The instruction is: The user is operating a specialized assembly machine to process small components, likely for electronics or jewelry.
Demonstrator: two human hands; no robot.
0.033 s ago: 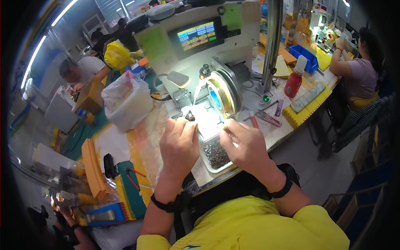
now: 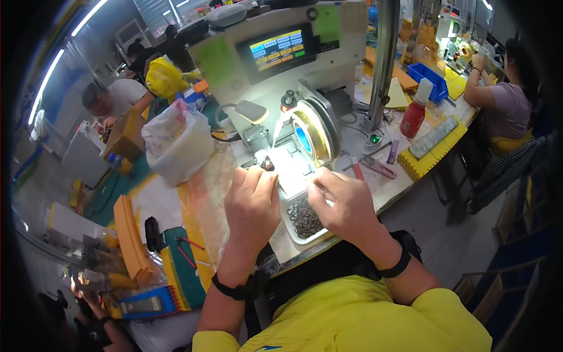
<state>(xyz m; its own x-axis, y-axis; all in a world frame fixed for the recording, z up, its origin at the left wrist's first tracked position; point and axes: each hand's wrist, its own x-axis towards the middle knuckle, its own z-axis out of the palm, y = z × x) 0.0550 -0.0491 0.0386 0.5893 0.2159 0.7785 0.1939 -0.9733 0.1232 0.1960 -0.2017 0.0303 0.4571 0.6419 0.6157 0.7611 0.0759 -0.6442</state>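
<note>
My left hand is closed with fingertips pinched together, at the front left of a brightly lit work spot on a bench machine. My right hand pinches thumb against fingers on the other side of that spot. Glare and small size hide whatever either hand holds. Between and below them stands a white tray filled with small dark metal pieces. Just beyond my hands is a spool of gold-coloured strip with a blue core. A small lamp leans over from the left.
A lit screen is set in the machine's face. Right of it stand a metal post, a red bottle, pliers and a yellow ridged tray. A white plastic bag sits on the left. Other people work nearby.
</note>
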